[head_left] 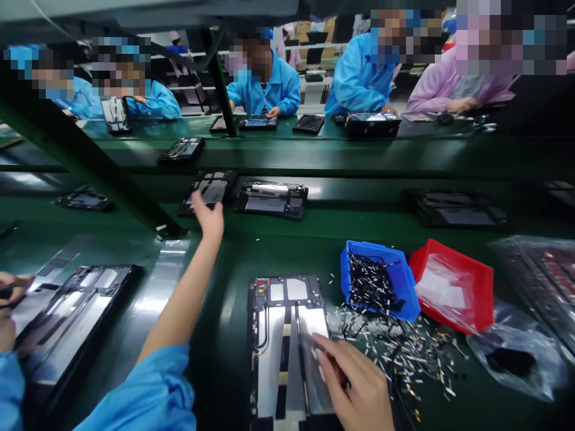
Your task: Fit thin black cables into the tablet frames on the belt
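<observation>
In front of me lies an opened tablet (pixel 275 335), its pale battery panels and dark ribbon strips showing. My right hand (pixel 357 377) is at its right edge, thumb and fingertips drawn close together; what they may hold is too small to make out. My left hand (pixel 210 218) is stretched far forward with thumb and finger apart, over the near edge of another opened tablet (pixel 215 187) on the line. Whether it touches that tablet I cannot tell. A further opened tablet (pixel 272 200) lies just to its right.
Small cables fill a blue bin (pixel 415 308), and a loose cable pile (pixel 417 359) spreads below it. Beside them are a red bin (pixel 485 299) and plastic bags (pixel 525 359). A green post (pixel 112 161) slants at left. A co-worker's hand (pixel 11 293) works over another tablet (pixel 85 323).
</observation>
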### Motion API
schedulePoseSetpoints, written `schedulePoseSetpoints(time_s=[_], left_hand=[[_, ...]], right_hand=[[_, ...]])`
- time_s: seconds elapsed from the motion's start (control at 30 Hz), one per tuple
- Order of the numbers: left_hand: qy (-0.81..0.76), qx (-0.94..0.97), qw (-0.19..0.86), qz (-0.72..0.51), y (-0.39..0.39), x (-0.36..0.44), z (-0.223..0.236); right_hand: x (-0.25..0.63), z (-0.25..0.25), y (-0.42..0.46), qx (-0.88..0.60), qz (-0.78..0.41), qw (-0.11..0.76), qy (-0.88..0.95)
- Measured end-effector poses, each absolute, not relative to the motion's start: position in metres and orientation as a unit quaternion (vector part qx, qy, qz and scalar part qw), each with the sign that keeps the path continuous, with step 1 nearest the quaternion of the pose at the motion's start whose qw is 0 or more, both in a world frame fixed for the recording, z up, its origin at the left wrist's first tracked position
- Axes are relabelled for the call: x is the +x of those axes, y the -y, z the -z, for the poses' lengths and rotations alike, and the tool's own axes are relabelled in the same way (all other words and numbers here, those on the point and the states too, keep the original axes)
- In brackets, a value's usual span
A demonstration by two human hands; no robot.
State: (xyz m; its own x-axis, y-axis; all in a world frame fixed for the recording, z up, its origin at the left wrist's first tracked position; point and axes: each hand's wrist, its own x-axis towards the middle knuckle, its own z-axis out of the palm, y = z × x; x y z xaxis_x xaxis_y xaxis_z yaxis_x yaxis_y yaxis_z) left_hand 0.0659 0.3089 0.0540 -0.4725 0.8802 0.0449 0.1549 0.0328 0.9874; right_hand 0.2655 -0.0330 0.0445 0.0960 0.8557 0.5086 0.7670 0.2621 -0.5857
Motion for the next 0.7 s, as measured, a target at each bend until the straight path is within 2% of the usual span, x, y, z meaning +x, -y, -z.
schedulePoseSetpoints(time_s=[0.17, 0.37, 0.57, 0.7], left_hand=[[-0.664, 0.445, 0.362, -0.48, -0.335, 0.114, -0.043], [-0.679, 0.401, 0.468, -0.398, -0.349, 0.121, -0.054], [-0.575, 0.38, 0.613, -0.387, -0.307, 0.144, -0.077], [-0.523, 0.348, 0.668, -0.398, -0.259, 0.16, -0.087]], right_hand=[[0.265, -0.045, 0.032, -0.596, -0.039, 0.439, 0.672], [0.267, -0.045, 0.03, -0.603, -0.041, 0.429, 0.671], [0.264, -0.048, 0.032, -0.615, -0.037, 0.426, 0.663], [0.264, -0.045, 0.034, -0.624, -0.02, 0.415, 0.662]])
